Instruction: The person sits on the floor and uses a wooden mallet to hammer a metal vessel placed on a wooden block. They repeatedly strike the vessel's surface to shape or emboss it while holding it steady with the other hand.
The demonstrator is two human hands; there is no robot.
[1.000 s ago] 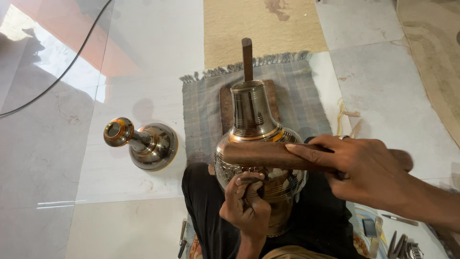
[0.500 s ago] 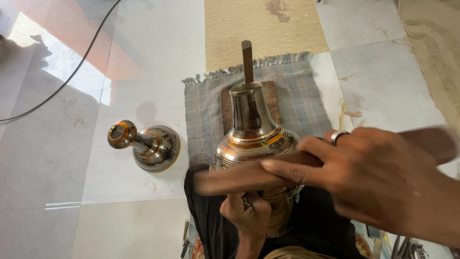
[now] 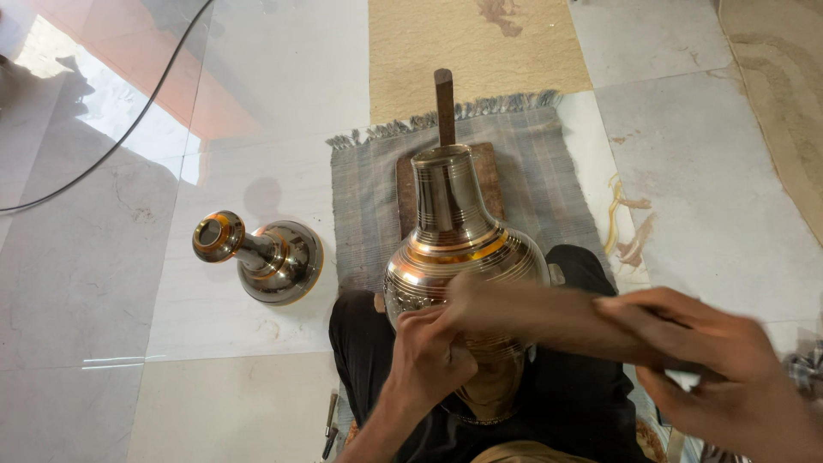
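Centrally, a large engraved metal vase (image 3: 459, 257) with copper-gold bands lies tilted across the person's lap, its narrow neck pointing away over a wooden block (image 3: 489, 176) and a dark upright wooden post (image 3: 444, 105). The left hand (image 3: 429, 364) presses against the vase's rounded belly, fingers (image 3: 420, 321) curled closed around something small that cannot be made out. The right hand (image 3: 720, 369) grips a long wooden stick (image 3: 540, 313), fingers wrapped shut around it; the stick lies blurred across the belly of the vase, just above the left hand. Under the block lies a grey fringed cloth (image 3: 549, 189) spread on the floor (image 3: 129, 326), near its far middle. To the left, well apart, a smaller metal vessel (image 3: 261, 255) lies on its side on the pale tiles. A black cable (image 3: 129, 129) curves across the far left corner.
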